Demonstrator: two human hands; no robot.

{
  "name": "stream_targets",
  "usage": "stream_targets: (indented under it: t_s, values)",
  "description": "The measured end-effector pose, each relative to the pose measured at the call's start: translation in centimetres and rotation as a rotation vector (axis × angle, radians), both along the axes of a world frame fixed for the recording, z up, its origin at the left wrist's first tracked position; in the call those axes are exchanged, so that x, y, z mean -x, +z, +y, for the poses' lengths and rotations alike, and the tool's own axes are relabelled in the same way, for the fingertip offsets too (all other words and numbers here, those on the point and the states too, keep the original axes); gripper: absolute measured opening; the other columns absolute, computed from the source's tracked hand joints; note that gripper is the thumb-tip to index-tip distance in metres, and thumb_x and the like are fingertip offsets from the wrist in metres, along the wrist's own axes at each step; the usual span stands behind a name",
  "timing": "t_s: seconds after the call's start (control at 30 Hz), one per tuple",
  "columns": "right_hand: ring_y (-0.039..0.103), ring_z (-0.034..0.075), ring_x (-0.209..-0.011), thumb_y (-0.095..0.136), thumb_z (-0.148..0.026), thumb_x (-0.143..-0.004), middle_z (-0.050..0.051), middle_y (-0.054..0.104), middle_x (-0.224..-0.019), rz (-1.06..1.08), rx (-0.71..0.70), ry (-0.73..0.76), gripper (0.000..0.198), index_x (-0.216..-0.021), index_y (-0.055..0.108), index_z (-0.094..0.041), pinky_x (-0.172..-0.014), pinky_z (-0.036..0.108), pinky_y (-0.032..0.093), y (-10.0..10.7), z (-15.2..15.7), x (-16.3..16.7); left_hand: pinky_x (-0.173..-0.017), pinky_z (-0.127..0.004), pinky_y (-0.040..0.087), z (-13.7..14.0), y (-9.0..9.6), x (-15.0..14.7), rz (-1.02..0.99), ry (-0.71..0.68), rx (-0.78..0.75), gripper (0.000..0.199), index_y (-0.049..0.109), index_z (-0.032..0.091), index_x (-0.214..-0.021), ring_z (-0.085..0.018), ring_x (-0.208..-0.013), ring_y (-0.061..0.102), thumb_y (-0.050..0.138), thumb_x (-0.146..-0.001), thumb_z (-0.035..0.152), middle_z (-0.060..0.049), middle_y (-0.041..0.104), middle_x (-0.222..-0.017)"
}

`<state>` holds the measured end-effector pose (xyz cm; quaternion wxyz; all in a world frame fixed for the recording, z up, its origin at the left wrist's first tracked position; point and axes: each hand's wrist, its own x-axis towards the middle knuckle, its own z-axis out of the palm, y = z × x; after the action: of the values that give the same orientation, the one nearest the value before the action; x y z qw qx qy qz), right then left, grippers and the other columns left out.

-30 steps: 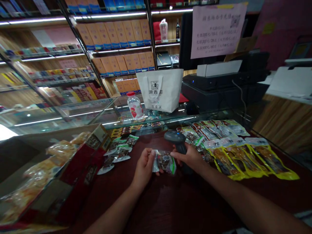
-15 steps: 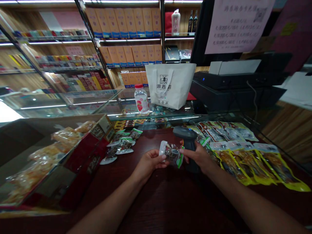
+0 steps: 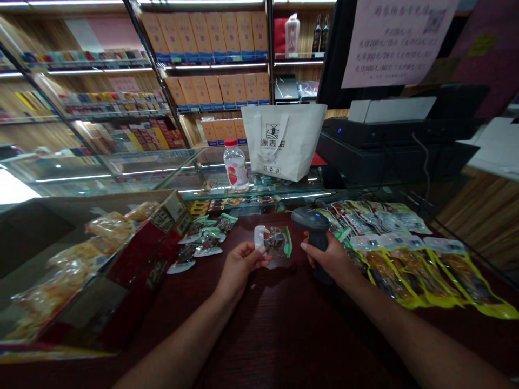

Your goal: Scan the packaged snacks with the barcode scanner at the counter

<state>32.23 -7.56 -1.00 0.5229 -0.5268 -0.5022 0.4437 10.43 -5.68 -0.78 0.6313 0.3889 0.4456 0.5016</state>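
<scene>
Between thumb and fingers, my left hand (image 3: pixel 244 265) pinches the white end of a small clear snack packet (image 3: pixel 276 243) with a green edge and dark pieces inside. My right hand (image 3: pixel 330 254) is wrapped round the handle of a dark barcode scanner (image 3: pixel 311 220), whose head points up and to the left, with a small blue light on top. The packet is just left of the scanner, apart from it. Several similar snack packets (image 3: pixel 208 237) lie on the dark wooden counter (image 3: pixel 263 335) to the left.
At left is an open carton (image 3: pixel 150 270) of wrapped bread-like food. Several yellow-edged food packs (image 3: pixel 405 270) lie at right. A drink bottle (image 3: pixel 235 166) and a white bag (image 3: pixel 284 143) stand on the glass case behind, beside a monitor (image 3: pixel 336 54).
My left hand has drawn the packet slightly left and up, away from my right hand, whose fingers no longer touch it. The scanner has shifted a little to the right.
</scene>
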Motion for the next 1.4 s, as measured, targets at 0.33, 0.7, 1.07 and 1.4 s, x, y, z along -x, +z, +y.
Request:
stream_targets:
  t_s: [0.33,0.7,1.07,1.4]
  values:
    - [0.053,0.011,-0.042,0.057,-0.059,-0.089,0.0,0.062,-0.068,-0.001,-0.006,0.298,0.041,-0.092,0.052,-0.018,-0.042,0.025,0.043,-0.5,-1.2,0.5,-0.07,-0.021,0.056,1.4,-0.4,1.0,-0.016,0.226,-0.083,0.045,0.062,0.011,-0.077,-0.014,-0.073,0.07,0.091,-0.054,0.037,-0.001,0.068,-0.073]
    - [0.054,0.011,-0.042,0.057,-0.061,-0.088,-0.002,0.06,-0.067,0.031,-0.017,0.334,0.044,-0.094,0.051,-0.018,-0.041,0.023,0.041,-0.2,-1.6,0.7,-0.073,-0.023,0.055,1.6,-0.6,1.0,0.002,0.24,-0.122,0.043,0.063,0.011,-0.079,-0.014,-0.074,0.07,0.089,-0.057,0.037,-0.002,0.071,-0.075]
    - [0.053,0.011,-0.041,0.053,-0.058,-0.091,-0.003,0.057,-0.057,-0.052,-0.039,0.337,0.041,-0.083,0.051,-0.018,-0.044,0.024,0.043,-0.1,-1.4,0.4,-0.071,-0.021,0.056,1.7,-1.0,1.1,-0.011,0.239,-0.133,0.044,0.063,0.011,-0.077,-0.015,-0.073,0.071,0.09,-0.055,0.037,-0.003,0.072,-0.074]
    - [0.05,0.011,-0.039,0.056,-0.06,-0.089,-0.001,0.06,-0.062,0.048,0.005,0.315,0.044,-0.094,0.055,-0.016,-0.04,0.023,0.041,-0.9,-0.7,0.6,-0.069,-0.02,0.06,-1.3,1.2,0.1,-0.211,0.331,0.112,0.018,0.055,0.01,-0.075,-0.015,-0.073,0.073,0.059,-0.085,-0.004,-0.004,0.067,-0.072]
